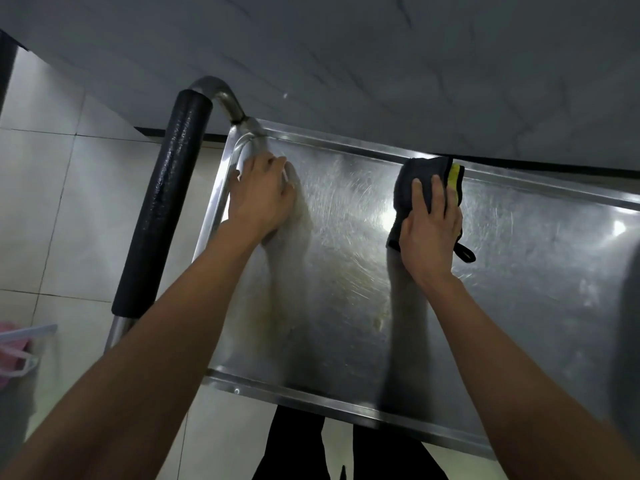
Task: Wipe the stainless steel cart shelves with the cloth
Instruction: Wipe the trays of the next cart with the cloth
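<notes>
While the right hand (431, 233) presses a dark grey cloth (420, 188) flat against the top shelf (346, 271) of the stainless steel cart, its fingers lie nearly straight over the fabric, with the thumb along the cloth's left side. That cloth sits right of center in the upper half of the frame, near the shelf's far rim; a yellow edge shows at its upper right and a small black loop (464, 252) sticks out below the hand. Left of center, the left hand (259, 199) rests near the shelf's far left corner, fingers curled, though whether they grip anything cannot be told. At left, a black foam-sleeved handle (166, 202) runs alongside the shelf. Pale floor tiles (45, 202) fill the left side.
</notes>
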Demonstrator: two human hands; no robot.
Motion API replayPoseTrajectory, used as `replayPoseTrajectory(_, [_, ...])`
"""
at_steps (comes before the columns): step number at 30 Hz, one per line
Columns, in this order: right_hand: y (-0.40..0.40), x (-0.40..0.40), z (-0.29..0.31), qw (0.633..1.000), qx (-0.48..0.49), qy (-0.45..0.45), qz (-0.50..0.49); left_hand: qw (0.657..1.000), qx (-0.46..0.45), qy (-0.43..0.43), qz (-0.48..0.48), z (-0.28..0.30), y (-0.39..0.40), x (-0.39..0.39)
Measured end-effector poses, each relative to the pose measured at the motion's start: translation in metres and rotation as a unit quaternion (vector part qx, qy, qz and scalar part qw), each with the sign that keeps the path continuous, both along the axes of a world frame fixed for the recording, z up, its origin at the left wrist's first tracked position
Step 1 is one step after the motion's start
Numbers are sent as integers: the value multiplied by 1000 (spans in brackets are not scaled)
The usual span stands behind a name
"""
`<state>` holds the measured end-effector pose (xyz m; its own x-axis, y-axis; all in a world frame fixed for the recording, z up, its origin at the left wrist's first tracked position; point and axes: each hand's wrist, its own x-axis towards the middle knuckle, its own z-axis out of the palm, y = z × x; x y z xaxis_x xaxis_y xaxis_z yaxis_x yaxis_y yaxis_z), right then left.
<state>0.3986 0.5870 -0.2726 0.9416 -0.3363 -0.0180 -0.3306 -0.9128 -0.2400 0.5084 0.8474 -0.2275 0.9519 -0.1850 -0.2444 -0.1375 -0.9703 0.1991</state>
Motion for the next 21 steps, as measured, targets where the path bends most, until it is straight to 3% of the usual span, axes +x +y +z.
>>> replayPoseTrajectory(10, [9,7,1,1000,26,-7,-6,1000,5,-9,-3,-3,1,8])
replayPoseTrajectory(21, [106,64,2,993,41,14,107,999,-37,18,4,1,11,11])
